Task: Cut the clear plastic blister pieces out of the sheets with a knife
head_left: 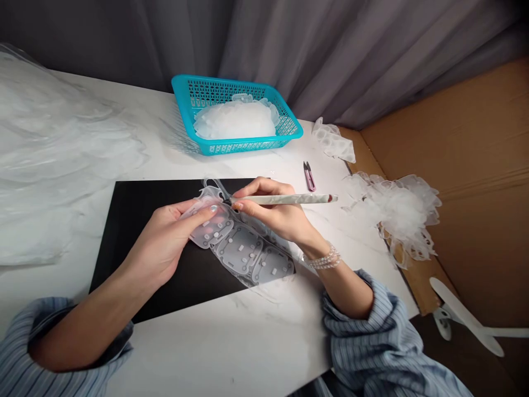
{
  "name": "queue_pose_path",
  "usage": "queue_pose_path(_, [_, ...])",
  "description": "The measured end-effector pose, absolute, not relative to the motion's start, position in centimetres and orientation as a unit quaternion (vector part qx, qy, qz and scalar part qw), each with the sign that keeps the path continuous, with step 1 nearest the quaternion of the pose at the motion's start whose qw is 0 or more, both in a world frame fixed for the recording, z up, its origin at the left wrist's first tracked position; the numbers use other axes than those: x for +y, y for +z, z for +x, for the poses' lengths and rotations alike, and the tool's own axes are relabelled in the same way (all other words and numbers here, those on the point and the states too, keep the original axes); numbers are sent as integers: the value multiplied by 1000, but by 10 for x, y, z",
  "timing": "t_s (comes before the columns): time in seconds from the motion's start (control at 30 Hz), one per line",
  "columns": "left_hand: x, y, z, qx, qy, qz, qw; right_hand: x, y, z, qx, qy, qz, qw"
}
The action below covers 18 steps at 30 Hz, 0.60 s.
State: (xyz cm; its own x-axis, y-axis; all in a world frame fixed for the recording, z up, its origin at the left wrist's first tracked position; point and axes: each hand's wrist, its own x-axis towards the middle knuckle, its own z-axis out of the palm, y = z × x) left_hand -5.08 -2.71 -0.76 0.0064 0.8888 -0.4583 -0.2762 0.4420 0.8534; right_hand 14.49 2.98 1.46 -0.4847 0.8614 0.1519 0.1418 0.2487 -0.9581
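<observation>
My left hand (pixel 169 237) pinches the upper end of a translucent, rubbery sheet of moulded pieces (pixel 239 249), thumb on top. The sheet has rounded panels dotted with small tabs and holes, and it slants down to the right over a black mat (pixel 136 231). My right hand (pixel 273 212) grips a slim pen-like tool with a pale, marbled handle (pixel 289 199) and a reddish butt end. Its dark tip meets the sheet's edge close to my left thumb; the tip's exact shape is too small to make out. A thin translucent strip loops up behind it.
Behind the mat stands a blue plastic basket (pixel 243 144) heaped with translucent pieces. Pink-handled thread snips (pixel 309 176) lie to the right. Translucent scraps (pixel 397 212) pile up by a cardboard box (pixel 463 165). Stacked translucent sheets (pixel 61 160) cover the table's left side.
</observation>
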Motion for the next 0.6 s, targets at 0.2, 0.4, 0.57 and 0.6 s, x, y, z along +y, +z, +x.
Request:
queue_pose_path(0.2, [-29,-2,-47,549,457,270,646,26,20,147,-724,473,-364,347])
queue_pose_path(0.4, [-29,0,-45,558,452,271,641,25,21,145,-728,470,-371,332])
queue_pose_path(0.57, [-29,-4,-45,563,455,279,631,25,21,146,-735,470,-367,322])
queue_pose_path(0.6, [-29,-5,-44,565,458,285,625,24,21,147,-740,467,-364,319])
